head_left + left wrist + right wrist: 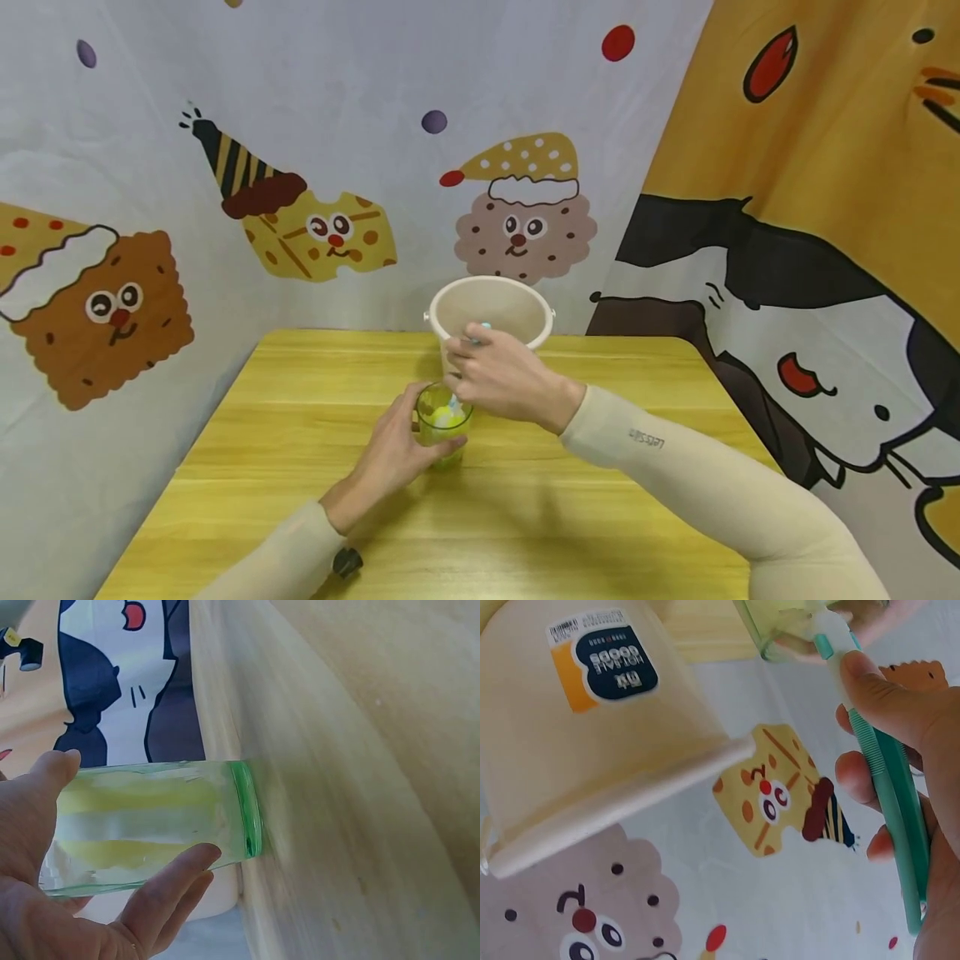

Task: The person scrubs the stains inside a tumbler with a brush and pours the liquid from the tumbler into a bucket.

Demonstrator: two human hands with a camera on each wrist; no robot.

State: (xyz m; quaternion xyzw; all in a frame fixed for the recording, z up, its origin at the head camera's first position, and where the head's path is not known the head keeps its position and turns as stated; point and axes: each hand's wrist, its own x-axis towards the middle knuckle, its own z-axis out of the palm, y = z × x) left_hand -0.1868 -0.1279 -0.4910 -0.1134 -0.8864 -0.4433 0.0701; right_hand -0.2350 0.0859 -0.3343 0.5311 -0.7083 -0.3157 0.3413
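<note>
My left hand (397,437) grips a green-tinted drinking glass (444,435) round its side. In the left wrist view, the glass (150,821) has its thick green base close to the wooden tabletop. With fingers curled round a teal handle, my right hand (502,375) holds a sponge cup brush (889,787) above the glass. The brush goes down through the mouth of the glass. Its yellow sponge (139,795), with a white strip along the middle, fills much of the inside. The right fingers hide most of the handle in the head view.
Just behind the hands, a cream bucket (437,302) stands upright at the back of the wooden table (315,392); it has a label (604,660) on its side. A cartoon-printed cloth (352,92) hangs behind the table. At the left wrist is a small black object (347,562).
</note>
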